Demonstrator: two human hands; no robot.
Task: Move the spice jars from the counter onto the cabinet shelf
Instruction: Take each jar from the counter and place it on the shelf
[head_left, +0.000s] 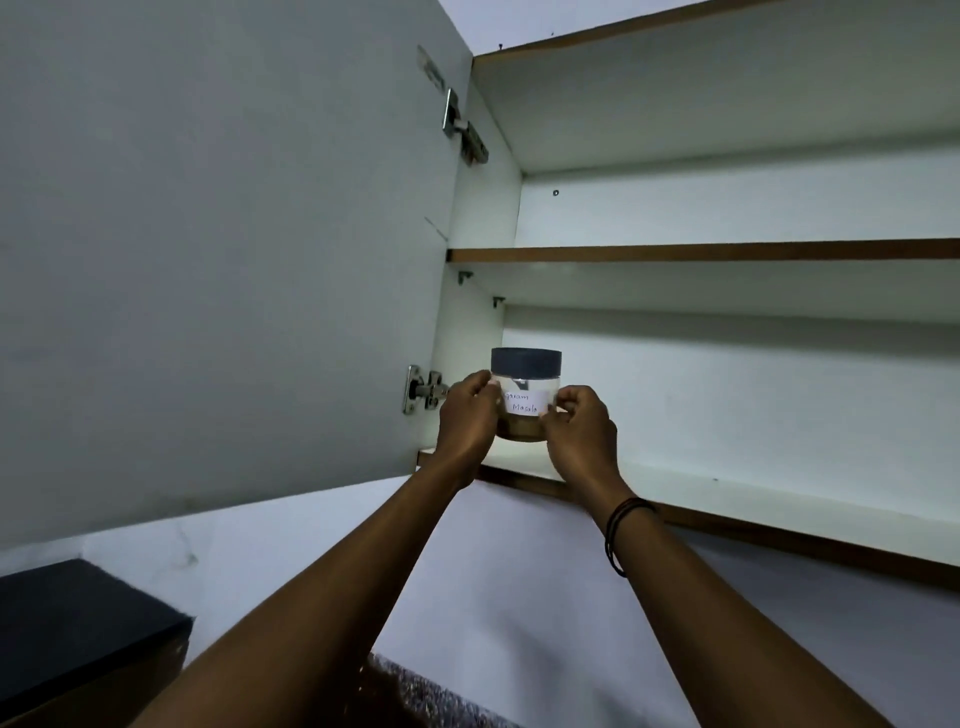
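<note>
A clear spice jar (525, 395) with a dark lid and a handwritten label reading "garam masala" is gripped from 2 sides, the left hand (466, 418) curled against its left wall and the right hand (576, 434) closed against its right wall. The jar is held upright at the left end of the bottom cabinet shelf (727, 506), just above the shelf's front edge; contact with the board cannot be judged. The open cabinet door (218, 249) is seen left of the jar, and a black thread band (621, 530) is worn on the right wrist.
</note>
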